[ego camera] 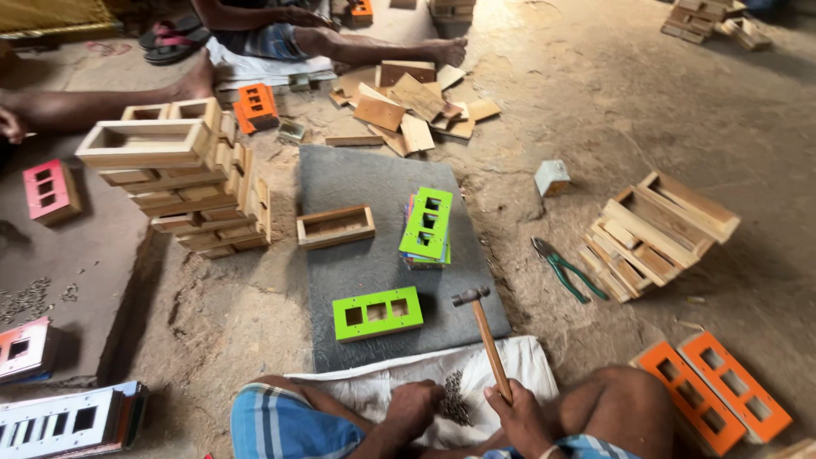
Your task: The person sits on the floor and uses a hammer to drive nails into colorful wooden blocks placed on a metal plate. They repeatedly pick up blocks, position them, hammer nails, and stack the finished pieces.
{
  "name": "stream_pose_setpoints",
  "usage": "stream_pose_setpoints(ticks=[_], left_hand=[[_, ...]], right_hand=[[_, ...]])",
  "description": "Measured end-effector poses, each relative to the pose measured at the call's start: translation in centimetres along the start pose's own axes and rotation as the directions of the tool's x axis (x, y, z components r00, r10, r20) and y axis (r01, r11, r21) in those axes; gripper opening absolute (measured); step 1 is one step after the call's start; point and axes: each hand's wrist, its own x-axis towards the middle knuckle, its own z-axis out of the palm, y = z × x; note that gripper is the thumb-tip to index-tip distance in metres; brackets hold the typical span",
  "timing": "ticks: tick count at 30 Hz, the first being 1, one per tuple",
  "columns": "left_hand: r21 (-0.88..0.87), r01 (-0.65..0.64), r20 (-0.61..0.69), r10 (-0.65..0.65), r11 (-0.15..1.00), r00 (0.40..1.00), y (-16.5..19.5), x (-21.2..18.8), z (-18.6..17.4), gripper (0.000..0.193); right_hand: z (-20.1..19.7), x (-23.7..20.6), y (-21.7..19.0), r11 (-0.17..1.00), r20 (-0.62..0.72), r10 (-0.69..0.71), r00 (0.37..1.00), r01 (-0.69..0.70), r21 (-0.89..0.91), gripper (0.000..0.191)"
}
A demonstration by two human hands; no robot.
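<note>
Right hand (517, 412) grips the hammer (486, 336) upright while left hand (416, 406) pinches nails (455, 399) on the cloth (382, 382), green box (377, 313) at 11 o'clock; best picked singly.

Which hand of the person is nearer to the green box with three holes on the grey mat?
Left. The left hand rests on the white cloth just below the green box. The right hand is further right, gripping the hammer handle.

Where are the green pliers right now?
In the head view, the green-handled pliers lie on the dirt floor to the right of the grey mat, just left of the stack of wooden frames.
</note>
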Motion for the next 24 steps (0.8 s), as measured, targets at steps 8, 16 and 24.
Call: stream_pose_setpoints(ticks=[8,16,24], left_hand=[[-0.067,0.18,-0.123,-0.187,0.981,0.975,-3.3,-0.8,-0.3,0.032],[-0.214,0.19,-0.671,-0.286,0.958,0.684,-7.6,-1.7,-13.1,0.026],[-0.152,0.208,-0.595,-0.257,0.966,0.761,-7.3,-0.6,-14.4,0.047]], right_hand=[[-0.2,-1.5,0.5,0.963,0.124,0.116,0.985,-0.143,0.23,0.023],[-0.2,-5.6,-4.5,0.991,0.245,-0.106,0.964,0.122,-0.053,0.034],[3.7,-5.2,-8.6,0.997,0.356,-0.071,0.932,0.079,-0.008,0.033]])
